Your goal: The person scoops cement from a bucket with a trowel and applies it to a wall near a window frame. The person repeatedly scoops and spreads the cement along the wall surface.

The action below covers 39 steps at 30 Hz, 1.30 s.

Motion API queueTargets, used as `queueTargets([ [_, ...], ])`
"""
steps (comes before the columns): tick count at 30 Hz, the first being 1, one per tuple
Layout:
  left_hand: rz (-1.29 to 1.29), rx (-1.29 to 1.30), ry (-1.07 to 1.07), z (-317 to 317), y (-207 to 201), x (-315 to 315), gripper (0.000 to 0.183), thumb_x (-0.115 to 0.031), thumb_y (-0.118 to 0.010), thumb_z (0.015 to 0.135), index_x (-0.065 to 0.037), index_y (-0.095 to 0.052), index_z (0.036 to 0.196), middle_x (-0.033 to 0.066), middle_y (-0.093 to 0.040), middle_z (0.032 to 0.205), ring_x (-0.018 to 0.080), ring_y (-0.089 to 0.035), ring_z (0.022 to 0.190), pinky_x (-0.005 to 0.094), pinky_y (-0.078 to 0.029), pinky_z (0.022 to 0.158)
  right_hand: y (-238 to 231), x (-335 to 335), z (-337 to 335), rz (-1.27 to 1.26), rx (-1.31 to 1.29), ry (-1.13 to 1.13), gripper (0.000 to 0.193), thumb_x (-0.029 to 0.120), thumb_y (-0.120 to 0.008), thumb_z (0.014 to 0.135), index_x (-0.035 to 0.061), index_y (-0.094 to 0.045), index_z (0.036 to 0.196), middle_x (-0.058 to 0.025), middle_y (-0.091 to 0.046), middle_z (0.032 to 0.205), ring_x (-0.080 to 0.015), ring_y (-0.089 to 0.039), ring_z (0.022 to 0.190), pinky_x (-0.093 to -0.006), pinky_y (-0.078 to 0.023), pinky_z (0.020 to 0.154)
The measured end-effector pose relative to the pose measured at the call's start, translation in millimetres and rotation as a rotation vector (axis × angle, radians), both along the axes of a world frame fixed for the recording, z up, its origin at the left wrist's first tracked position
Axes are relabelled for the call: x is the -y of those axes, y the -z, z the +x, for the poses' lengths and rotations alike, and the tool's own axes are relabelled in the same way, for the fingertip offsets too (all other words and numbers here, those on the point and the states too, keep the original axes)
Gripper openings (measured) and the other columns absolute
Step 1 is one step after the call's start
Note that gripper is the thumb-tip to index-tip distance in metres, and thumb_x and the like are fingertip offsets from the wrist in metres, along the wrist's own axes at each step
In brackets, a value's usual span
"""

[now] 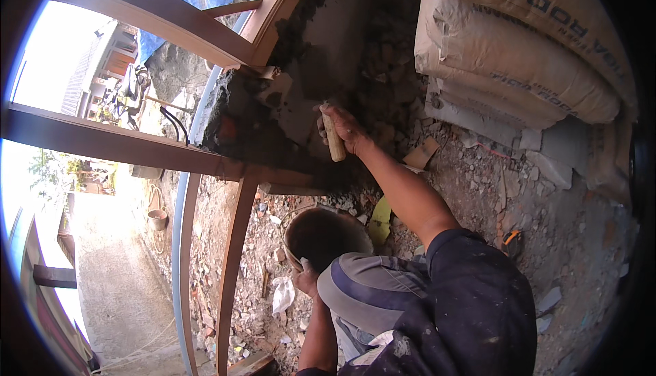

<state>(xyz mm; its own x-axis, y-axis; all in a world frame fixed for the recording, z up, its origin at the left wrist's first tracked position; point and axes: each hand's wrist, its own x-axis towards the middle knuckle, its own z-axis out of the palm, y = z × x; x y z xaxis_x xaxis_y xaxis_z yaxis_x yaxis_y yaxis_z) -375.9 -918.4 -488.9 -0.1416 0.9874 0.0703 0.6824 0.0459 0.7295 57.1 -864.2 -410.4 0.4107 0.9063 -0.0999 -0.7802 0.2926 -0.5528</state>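
My right hand (345, 128) is closed around the pale wooden handle (335, 140) of a trowel, held up against a low wall coated with wet grey mortar (294, 119). The trowel's blade is lost in the shadow and cannot be made out clearly. Lower down, my left hand (307, 279) grips the near left rim of a round bucket (364, 234), thumb over the edge. The bucket's inside is dark, so its contents are hard to tell. It stands on rubble beside my bent knee (355, 284).
Stacked paper sacks (506, 61) rise at the far right. Brown frame bars (123, 140) cross the left side, with a pale blue-grey pipe (181, 253) beside them. A tape measure (512, 243), a white plastic scrap (283, 295) and broken stones lie on the ground.
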Motion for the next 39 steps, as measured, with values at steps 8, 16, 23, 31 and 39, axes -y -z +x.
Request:
queueTargets([
  [8, -0.033, -0.187, -0.073, -3, 0, -4, 0.047, -0.043, -0.066, 0.085, 0.003, -0.069, 0.095, 0.0244, -0.070, 0.085, 0.0389, -0.068, 0.079, 0.0466, -0.050, 0.072, -30, -44, 66, -0.340, 0.186, 0.947, 0.038, 0.030, -0.065, 0.089, 0.0036, -0.056, 0.114, -0.0097, -0.061, 0.083, -0.0228, -0.062, 0.070, -0.0375, -0.052, 0.062],
  [16, -0.047, -0.165, -0.055, 21, -35, 5, 0.042, -0.038, -0.068, 0.085, 0.004, -0.068, 0.090, 0.0218, -0.069, 0.078, 0.0346, -0.066, 0.071, 0.0446, -0.050, 0.068, -17, -61, 58, -0.434, 0.730, 0.816, 0.031, 0.022, -0.066, 0.088, -0.0003, -0.056, 0.106, -0.0093, -0.060, 0.077, -0.0202, -0.060, 0.069, -0.0361, -0.049, 0.064],
  [23, -0.078, 0.224, -0.018, 13, -45, 8, 0.018, -0.014, -0.065, 0.078, 0.004, -0.063, 0.075, 0.0043, -0.058, 0.060, 0.0146, -0.051, 0.053, 0.0338, -0.042, 0.051, 57, 157, -103, -0.360, 1.113, 0.307, 0.034, 0.023, -0.067, 0.089, 0.0011, -0.059, 0.113, -0.0108, -0.064, 0.085, -0.0250, -0.065, 0.071, -0.0385, -0.051, 0.066],
  [31, 0.023, -0.059, 0.251, 58, -64, 52, 0.025, -0.018, -0.072, 0.072, 0.003, -0.061, 0.077, 0.0138, -0.049, 0.056, 0.0175, -0.042, 0.049, 0.0365, -0.041, 0.051, 94, 184, -170, -0.565, 1.710, -0.642, 0.032, 0.026, -0.053, 0.090, 0.0014, -0.059, 0.108, -0.0265, -0.065, 0.110, -0.0453, -0.065, 0.098, -0.0544, -0.052, 0.081],
  [39, 0.020, -0.050, 0.441, 68, -53, 44, 0.034, -0.025, -0.079, 0.072, -0.002, -0.054, 0.067, 0.0170, -0.059, 0.073, 0.0344, -0.058, 0.071, 0.0458, -0.046, 0.067, 155, 193, -167, -0.222, 1.800, -0.789, 0.035, 0.028, -0.051, 0.091, 0.0038, -0.058, 0.116, -0.0226, -0.066, 0.111, -0.0423, -0.065, 0.103, -0.0508, -0.053, 0.084],
])
